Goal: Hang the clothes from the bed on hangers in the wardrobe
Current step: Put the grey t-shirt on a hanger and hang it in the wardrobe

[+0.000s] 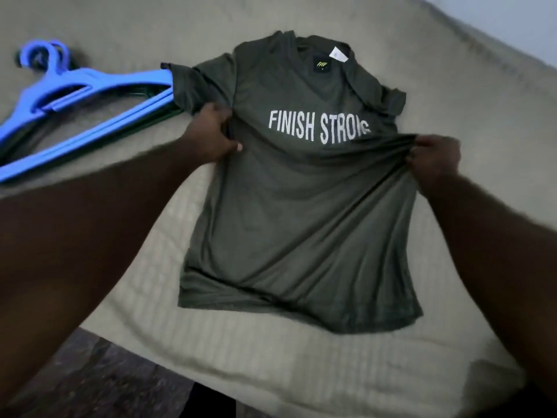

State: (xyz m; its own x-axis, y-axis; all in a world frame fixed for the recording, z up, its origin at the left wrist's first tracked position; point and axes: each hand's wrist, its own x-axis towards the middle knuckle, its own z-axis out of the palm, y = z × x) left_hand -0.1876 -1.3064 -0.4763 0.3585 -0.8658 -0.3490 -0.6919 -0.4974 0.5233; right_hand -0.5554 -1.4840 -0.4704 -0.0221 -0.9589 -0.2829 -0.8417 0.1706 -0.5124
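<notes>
A dark green T-shirt (301, 224) with white "FINISH STRONG" lettering lies face up on the bed (301, 357), collar away from me. My left hand (212, 132) grips the shirt's left side just below the sleeve. My right hand (434, 159) pinches a bunch of fabric on the right side and pulls it up, folding over the last letter. A stack of blue hangers (78, 95), with dark green ones under them, lies on the bed at the left, one end tucked under the shirt's left sleeve.
The bed has a beige ribbed cover. Its near edge runs diagonally across the bottom, with dark floor (99, 384) below it at the lower left. A pale wall (518, 22) shows at the top right.
</notes>
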